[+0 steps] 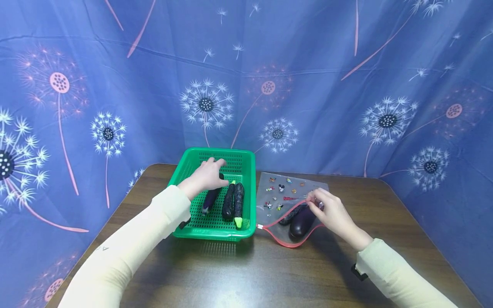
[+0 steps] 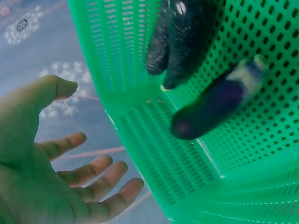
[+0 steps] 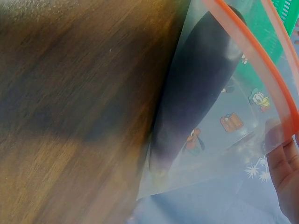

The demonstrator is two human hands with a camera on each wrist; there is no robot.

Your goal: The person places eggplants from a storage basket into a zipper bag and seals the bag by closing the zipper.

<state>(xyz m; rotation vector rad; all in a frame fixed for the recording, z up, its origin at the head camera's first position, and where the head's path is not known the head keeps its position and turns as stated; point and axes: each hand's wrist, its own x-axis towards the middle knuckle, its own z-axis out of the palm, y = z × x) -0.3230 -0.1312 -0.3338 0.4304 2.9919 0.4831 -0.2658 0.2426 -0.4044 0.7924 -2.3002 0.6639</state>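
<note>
My left hand [image 1: 208, 174] is held over a green basket [image 1: 252, 192], fingers spread and holding nothing, as the left wrist view also shows. Beneath it in the basket lies a slim purple eggplant [image 1: 212, 199] with a pale stem end [image 2: 252, 77]. Beside that, two dark, rough-skinned zucchini [image 1: 239, 199] lie side by side. With thumb and fingers my right hand [image 1: 333, 211] pinches the red-edged mouth of a clear zipper bag [image 1: 275, 188] printed with cartoon figures. Inside the bag are a large eggplant [image 1: 302, 222] and a dark, rough-skinned vegetable [image 1: 289, 217] partly behind it.
Basket and bag stand next to each other on a brown wooden table [image 1: 215, 273]. A white slider [image 1: 259, 226] sits at the bag mouth's left end, by the basket wall. Blue dandelion-print cloth [image 1: 239, 55] hangs behind and along both sides.
</note>
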